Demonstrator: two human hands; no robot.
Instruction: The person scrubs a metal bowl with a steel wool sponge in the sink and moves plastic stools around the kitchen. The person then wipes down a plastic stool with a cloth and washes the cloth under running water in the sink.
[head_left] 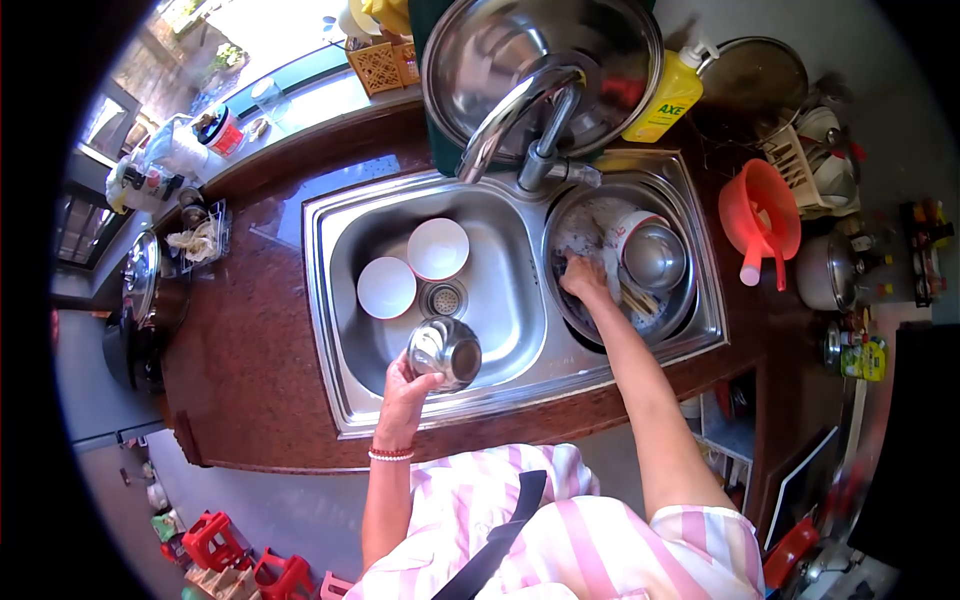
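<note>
My left hand (403, 400) grips a shiny metal bowl (444, 354) over the front of the left sink basin (500, 320). Two white bowls (438, 249) (387, 288) lie in that basin beside the drain (442, 299). My right hand (585, 276) reaches into a large metal basin of sudsy water (590, 215) in the right sink; its fingertips are hidden there, and what they hold cannot be made out. Right of that hand are a metal bowl (654, 257), a white bowl with a red rim (636, 225) and some chopsticks (637, 300).
The faucet (500, 130) arches over the sink, before a large round lid (520, 60). A yellow soap bottle (668, 98) stands behind the right sink. On the right counter are a red colander (757, 215) and a dish rack (797, 170). A pot (150, 275) stands far left.
</note>
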